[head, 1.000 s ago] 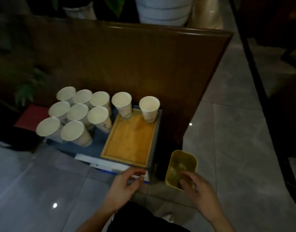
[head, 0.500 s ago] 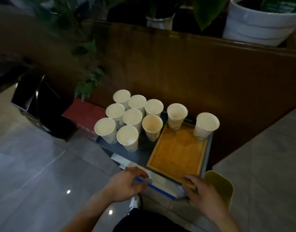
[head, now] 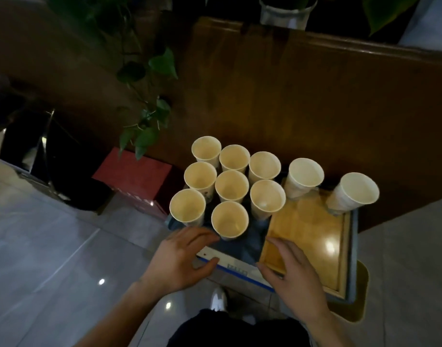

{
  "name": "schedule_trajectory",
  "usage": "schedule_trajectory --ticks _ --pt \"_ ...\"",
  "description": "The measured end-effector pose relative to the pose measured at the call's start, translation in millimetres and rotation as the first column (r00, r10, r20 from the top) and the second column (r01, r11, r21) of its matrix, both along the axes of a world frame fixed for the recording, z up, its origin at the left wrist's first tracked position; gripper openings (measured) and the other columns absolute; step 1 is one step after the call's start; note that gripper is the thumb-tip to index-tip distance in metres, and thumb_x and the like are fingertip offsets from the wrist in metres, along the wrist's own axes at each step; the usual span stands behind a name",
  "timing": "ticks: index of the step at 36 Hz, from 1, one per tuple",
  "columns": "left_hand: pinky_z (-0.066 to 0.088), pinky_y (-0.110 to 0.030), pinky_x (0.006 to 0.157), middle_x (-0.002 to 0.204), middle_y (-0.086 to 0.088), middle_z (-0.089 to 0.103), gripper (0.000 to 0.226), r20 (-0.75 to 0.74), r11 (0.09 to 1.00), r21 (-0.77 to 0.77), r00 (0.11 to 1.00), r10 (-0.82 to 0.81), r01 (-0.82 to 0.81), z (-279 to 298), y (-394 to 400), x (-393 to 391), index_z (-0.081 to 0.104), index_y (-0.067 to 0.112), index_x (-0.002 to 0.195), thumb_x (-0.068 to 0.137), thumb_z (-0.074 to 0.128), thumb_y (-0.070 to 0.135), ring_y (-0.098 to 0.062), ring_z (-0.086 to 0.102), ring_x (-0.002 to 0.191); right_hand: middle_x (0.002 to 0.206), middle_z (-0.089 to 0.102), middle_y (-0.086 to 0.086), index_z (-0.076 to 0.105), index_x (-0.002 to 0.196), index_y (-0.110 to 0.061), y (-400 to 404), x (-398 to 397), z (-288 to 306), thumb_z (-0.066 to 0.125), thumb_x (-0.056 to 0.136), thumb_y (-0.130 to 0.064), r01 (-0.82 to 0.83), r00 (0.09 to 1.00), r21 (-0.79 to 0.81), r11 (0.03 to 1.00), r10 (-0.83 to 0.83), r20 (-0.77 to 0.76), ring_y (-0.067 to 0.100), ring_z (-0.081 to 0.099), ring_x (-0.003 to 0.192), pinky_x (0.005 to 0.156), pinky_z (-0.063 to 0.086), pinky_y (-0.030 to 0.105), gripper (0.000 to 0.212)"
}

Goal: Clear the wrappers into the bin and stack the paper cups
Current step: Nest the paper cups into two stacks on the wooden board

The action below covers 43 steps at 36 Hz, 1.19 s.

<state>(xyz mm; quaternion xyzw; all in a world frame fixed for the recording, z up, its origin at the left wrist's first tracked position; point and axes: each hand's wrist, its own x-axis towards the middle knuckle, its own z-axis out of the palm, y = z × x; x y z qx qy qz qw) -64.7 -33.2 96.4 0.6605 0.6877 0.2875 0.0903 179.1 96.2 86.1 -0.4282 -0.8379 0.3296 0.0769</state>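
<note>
Cups (head: 232,188) stand upright, mouths up — left hand (head: 182,259) and right hand (head: 293,276) fingers spread, empty.

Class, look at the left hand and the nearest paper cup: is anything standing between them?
Nothing visible does. The left hand has its fingertips right beside the nearest paper cup, with only the dark tabletop beneath.

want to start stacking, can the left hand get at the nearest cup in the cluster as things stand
Probably yes. The left hand is open and empty, its fingertips right beside the nearest cup at the cluster's front edge. Nothing lies between them, and the right hand is over the wooden tray.
</note>
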Motion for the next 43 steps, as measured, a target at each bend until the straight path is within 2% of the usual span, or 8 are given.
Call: schedule_trajectory --ticks 6,12,16,21,26,31,39,43 --pt "0.051 -0.036 0.082 0.124 0.0 0.059 0.047 -0.03 0.975 0.111 0.98 0.198 -0.193 -10.3 12.4 -26.3 0.061 0.019 0.121 0.081 0.073 0.041 -0.019 0.058 0.11 0.142 0.041 -0.01 0.041 0.138 -0.033 -2.1 -45.5 4.3 0.063 0.079 -0.058 -0.007 0.996 0.129 0.992 0.018 -0.084 0.01 0.04 0.127 0.095 0.04 0.023 0.068" --pt "0.038 -0.032 0.097 0.144 -0.001 0.038 0.083 -0.007 0.935 -0.024 0.935 0.355 -0.355 -25.8 24.6 -44.4 0.042 0.023 0.142 0.073 0.069 0.061 -0.023 0.038 0.13 0.153 0.026 0.003 0.03 0.145 -0.032 -2.1 -82.6 -3.4 0.065 0.077 -0.061 -0.031 0.997 0.202 0.979 0.046 -0.069 0.023 0.029 0.139 0.1 0.046 0.039 0.082" --pt "0.04 -0.036 0.093 0.149 0.001 0.028 0.097 0.05 0.903 -0.126 0.907 0.419 -0.41 -33.2 32.3 -49.4 0.03 0.031 0.147 0.065 0.065 0.071 -0.024 0.031 0.134 0.154 0.022 0.002 0.019 0.146 -0.039 -2.7 -96.1 -9.4 0.071 0.071 -0.06 0.037 0.995 0.169 0.985 -0.021 -0.094 0.024 0.028 0.139 0.095 0.05 0.043 0.094" --pt "0.05 -0.041 0.091 0.148 0.001 0.03 0.102 0.122 0.896 -0.161 0.893 0.433 -0.413 -38.9 38.4 -53.4 0.027 0.03 0.149 0.063 0.072 0.063 -0.021 0.038 0.13 0.156 0.021 -0.001 0.017 0.148 -0.037 -3.3 -106.2 -20.1 0.071 0.07 -0.062 0.043 0.997 0.163 0.986 -0.033 -0.064 0.022 0.031 0.139 0.089 0.053 0.043 0.099" --pt "0.048 -0.027 0.073 0.146 0.009 0.03 0.101 0.182 0.897 -0.159 0.881 0.436 -0.412 -44.4 40.7 -54.6 0.027 0.034 0.147 0.064 0.08 0.054 -0.003 0.039 0.122 0.154 0.026 -0.002 0.017 0.147 -0.036 -5.8 -110.2 -27.3 0.072 0.071 -0.058 0.071 0.995 0.16 0.985 -0.059 -0.076 0.021 0.034 0.136 0.091 0.051 0.042 0.097" --pt "0.042 -0.02 0.07 0.144 0.014 0.032 0.099 0.205 0.894 -0.168 0.873 0.443 -0.414 -47.7 40.9 -55.9 0.027 0.039 0.147 0.066 0.082 0.052 0.003 0.04 0.118 0.149 0.03 -0.004 0.017 0.145 -0.039 -9.8 -112.8 -29.5 0.076 0.071 -0.051 0.113 0.989 0.132 0.985 -0.099 -0.11 0.02 0.037 0.132 0.089 0.051 0.042 0.096" --pt "0.042 -0.03 0.075 0.143 0.013 0.029 0.098 0.237 0.901 -0.172 0.871 0.43 -0.398 -40.2 35.8 -53.7 0.024 0.042 0.144 0.067 0.084 0.046 0.013 0.029 0.112 0.142 0.025 -0.019 0.021 0.139 -0.05 -14.8 -105.1 -28.3 0.071 0.067 -0.056 0.165 0.966 0.035 0.986 -0.155 -0.207 0.003 0.034 0.124 0.083 0.043 0.018 0.088" --pt "0.034 -0.016 0.07 0.141 0.016 0.03 0.095 0.248 0.909 -0.165 0.876 0.413 -0.382 -30.8 32.1 -46.1 0.025 0.047 0.142 0.067 0.084 0.048 0.016 0.029 0.108 0.137 0.022 -0.033 0.023 0.138 -0.054 -18.6 -92.6 -23.6 0.07 0.067 -0.059 0.183 0.947 -0.018 0.983 -0.181 -0.267 -0.019 0.027 0.119 0.076 0.033 -0.003 0.085"
